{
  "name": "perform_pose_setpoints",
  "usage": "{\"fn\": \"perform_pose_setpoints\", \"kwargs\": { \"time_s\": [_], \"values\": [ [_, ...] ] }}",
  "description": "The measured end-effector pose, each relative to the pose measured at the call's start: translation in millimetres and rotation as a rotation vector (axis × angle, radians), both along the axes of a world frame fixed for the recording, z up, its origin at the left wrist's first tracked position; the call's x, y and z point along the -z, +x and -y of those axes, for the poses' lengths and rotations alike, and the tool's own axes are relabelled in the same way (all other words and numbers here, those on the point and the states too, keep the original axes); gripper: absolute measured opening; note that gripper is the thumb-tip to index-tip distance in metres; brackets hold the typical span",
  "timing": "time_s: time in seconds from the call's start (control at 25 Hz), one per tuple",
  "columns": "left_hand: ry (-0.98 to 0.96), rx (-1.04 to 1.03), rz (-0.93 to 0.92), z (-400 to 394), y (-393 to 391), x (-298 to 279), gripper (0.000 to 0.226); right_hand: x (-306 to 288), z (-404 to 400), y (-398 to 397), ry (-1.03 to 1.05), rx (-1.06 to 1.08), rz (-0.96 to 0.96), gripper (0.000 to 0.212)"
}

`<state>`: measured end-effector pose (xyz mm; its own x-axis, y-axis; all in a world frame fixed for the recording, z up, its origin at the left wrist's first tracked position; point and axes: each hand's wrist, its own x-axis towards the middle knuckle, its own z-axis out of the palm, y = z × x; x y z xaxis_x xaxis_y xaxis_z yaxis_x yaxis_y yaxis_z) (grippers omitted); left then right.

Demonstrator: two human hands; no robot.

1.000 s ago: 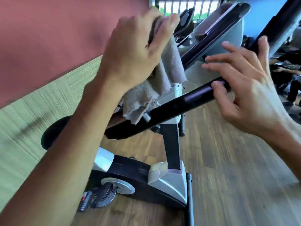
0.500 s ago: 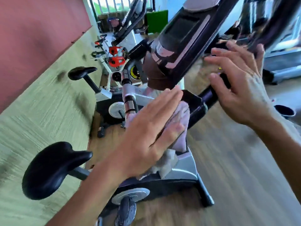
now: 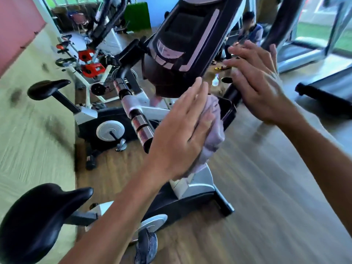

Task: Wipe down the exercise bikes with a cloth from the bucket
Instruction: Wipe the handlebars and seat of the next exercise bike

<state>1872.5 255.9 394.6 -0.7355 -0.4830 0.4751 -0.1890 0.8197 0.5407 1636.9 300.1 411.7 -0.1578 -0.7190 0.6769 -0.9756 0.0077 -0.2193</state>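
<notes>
Two hands work at the front of the near bike [image 3: 192,189]. Going from left: the saddle [image 3: 38,216] is black, smooth and rounded, and looks not yet wiped, as far as I can judge. The handlebar [image 3: 137,121] beside it has shiny metal sleeves on a round tube.

Your left hand [image 3: 181,134] lies flat, fingers straight, and presses the cloth [image 3: 211,130] against the post under the console [image 3: 186,40]; this grip is released, it only pushes. The cloth is pale, soft and bunched. Spread it wider under the palm, so more fabric meets the surface, and follow the curve of the post.

Your right hand [image 3: 261,86] rests with loose, straight fingers on the black right bar [image 3: 231,92], not clenched. I think it steadies you; keep it there. The console is glossy plastic, so wipe it lightly.
</notes>
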Motion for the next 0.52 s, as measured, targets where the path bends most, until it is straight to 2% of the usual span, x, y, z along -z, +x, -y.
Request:
{"fn": "perform_pose_setpoints", "kwargs": {
  "time_s": [0.08, 0.24, 0.4, 0.52],
  "values": [
    [0.003, -0.059, 0.026, -1, 8, 5, 0.058, -3, 1, 2, 0.010, 0.002, 0.016, 0.041],
    [0.046, -0.131, 0.110, 17, -38, -24, 0.048, -4, 4, 6, 0.036, 0.022, 0.028, 0.041],
    [0.017, -0.169, 0.025, 11, -8, -1, 0.037, -4, 3, 8, 0.006, 0.025, 0.031, 0.038],
    [0.063, -0.123, -0.120, 10, 20, 12, 0.030, -5, 2, 8, 0.021, 0.026, 0.061, 0.038]
  ]
}}
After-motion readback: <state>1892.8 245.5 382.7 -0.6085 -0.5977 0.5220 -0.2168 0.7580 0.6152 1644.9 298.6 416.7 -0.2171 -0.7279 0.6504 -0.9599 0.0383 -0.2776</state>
